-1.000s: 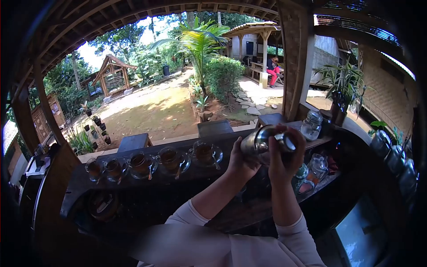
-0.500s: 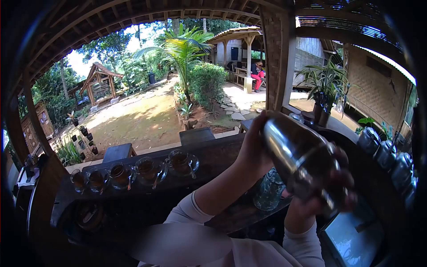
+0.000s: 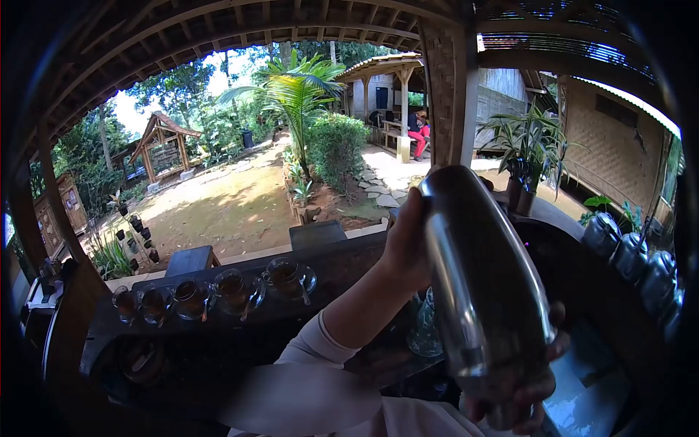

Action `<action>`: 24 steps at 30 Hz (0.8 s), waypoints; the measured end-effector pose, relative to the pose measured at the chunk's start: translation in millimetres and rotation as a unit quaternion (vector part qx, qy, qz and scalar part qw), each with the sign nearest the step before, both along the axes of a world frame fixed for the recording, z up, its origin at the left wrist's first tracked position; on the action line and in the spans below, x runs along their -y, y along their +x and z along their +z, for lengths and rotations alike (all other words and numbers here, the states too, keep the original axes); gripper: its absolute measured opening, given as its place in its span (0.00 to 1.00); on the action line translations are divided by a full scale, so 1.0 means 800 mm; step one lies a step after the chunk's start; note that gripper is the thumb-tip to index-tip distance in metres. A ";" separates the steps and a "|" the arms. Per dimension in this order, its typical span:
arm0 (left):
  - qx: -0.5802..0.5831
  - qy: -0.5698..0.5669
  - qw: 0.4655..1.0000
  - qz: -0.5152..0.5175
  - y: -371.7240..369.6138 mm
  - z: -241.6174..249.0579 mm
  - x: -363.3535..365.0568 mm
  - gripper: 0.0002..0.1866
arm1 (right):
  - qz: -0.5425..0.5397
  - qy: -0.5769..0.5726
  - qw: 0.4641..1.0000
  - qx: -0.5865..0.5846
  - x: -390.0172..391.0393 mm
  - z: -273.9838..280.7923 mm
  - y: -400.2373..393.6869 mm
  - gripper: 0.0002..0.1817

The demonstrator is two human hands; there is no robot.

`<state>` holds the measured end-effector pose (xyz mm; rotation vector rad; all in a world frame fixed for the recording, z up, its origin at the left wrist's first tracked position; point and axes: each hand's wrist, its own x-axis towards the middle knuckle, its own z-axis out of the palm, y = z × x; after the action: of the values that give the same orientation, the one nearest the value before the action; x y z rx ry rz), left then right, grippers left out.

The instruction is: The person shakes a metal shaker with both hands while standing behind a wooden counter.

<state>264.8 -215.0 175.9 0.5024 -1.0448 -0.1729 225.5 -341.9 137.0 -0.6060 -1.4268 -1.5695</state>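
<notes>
A shiny metal cocktail shaker (image 3: 484,284) fills the space in front of me, tilted, its rounded end up and its narrower end down to the right. My left hand (image 3: 406,244) is wrapped round the upper end from the left. Around the lower end curl the fingers of my right hand (image 3: 535,390); most of that hand and its forearm are hidden behind the metal. Behind the shaker, a green speckled vessel (image 3: 425,329) stands partly covered on the dark counter.
Several glass cups of brown drink, one a cup (image 3: 284,275) on a saucer with a spoon, line the dark wooden counter (image 3: 349,255) at left. Metal kettles (image 3: 630,255) stand at right near a potted plant (image 3: 528,149). A person in red trousers (image 3: 419,138) sits outside.
The shaker has swung closer to me and more upright, its lower end dropping. Both hands have moved with it, keeping their grip. The view has shifted slightly.
</notes>
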 end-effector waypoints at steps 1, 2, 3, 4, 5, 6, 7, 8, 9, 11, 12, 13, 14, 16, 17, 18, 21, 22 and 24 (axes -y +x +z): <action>-0.109 -0.004 0.994 0.009 0.017 -0.002 -0.003 0.39 | 0.045 -0.022 0.999 -0.011 -0.006 0.005 0.005 0.24; -0.135 -0.003 0.979 -0.152 0.034 -0.007 -0.004 0.26 | -0.036 -0.041 0.998 -0.020 0.006 0.013 0.032 0.23; -0.218 -0.001 0.973 -0.071 0.065 -0.029 -0.001 0.27 | -0.066 0.005 0.995 -0.078 -0.005 0.025 0.061 0.25; -0.297 0.001 0.955 0.012 0.063 -0.026 0.001 0.27 | -0.174 0.026 0.930 -0.323 -0.012 0.025 0.052 0.30; -0.381 0.007 0.918 0.105 0.057 -0.029 0.003 0.26 | -0.149 0.037 0.924 -0.349 -0.006 0.027 0.054 0.29; -0.381 0.007 0.918 0.108 0.050 -0.030 0.000 0.26 | -0.122 0.051 0.918 -0.375 -0.003 0.031 0.059 0.28; -0.337 0.023 0.937 0.090 0.032 -0.014 -0.008 0.28 | -0.057 0.029 0.963 -0.263 -0.004 0.034 0.049 0.26; -0.297 0.036 0.952 0.072 0.012 -0.001 -0.018 0.29 | 0.009 0.005 0.989 -0.150 -0.005 0.031 0.029 0.24; -0.261 0.049 0.963 0.053 -0.008 0.006 -0.024 0.30 | 0.053 -0.034 0.993 -0.105 -0.008 0.026 0.007 0.26; -0.099 0.031 0.990 0.095 -0.023 0.002 -0.026 0.34 | 0.087 0.039 0.994 -0.050 0.000 -0.031 0.025 0.30; -0.006 -0.009 0.998 0.063 -0.011 -0.011 -0.027 0.36 | 0.079 0.149 0.985 -0.043 0.006 -0.072 0.063 0.32; -0.080 -0.014 0.996 0.035 0.005 -0.016 -0.035 0.38 | 0.061 0.049 0.996 -0.041 -0.016 -0.031 0.033 0.31; -0.178 -0.041 0.982 0.042 0.022 -0.015 -0.037 0.30 | 0.046 -0.053 0.997 -0.038 -0.042 0.020 0.009 0.31; -0.278 -0.033 0.955 0.097 0.055 -0.033 -0.047 0.28 | -0.255 0.008 0.895 -0.365 -0.058 0.032 0.040 0.37; -0.384 -0.026 0.906 0.175 0.043 -0.029 -0.054 0.27 | -0.210 0.005 0.898 -0.387 -0.065 0.039 0.036 0.36; -0.389 -0.028 0.903 0.180 0.030 -0.026 -0.058 0.27 | -0.164 0.004 0.898 -0.408 -0.070 0.047 0.031 0.35; -0.221 -0.043 0.972 0.064 -0.029 0.007 -0.080 0.27 | -0.014 -0.025 0.999 -0.042 -0.083 0.032 -0.012 0.24; -0.167 -0.033 0.984 0.052 -0.041 0.008 -0.090 0.29 | 0.149 0.202 0.956 0.154 -0.141 0.047 -0.006 0.21; -0.119 -0.055 0.990 -0.049 -0.028 -0.007 -0.112 0.37 | 0.079 0.069 0.993 0.047 -0.128 0.030 -0.025 0.22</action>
<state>242.7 -125.6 170.2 0.3228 -0.8412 -0.2545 205.5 -239.7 160.8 -0.3325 -1.3851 -1.5717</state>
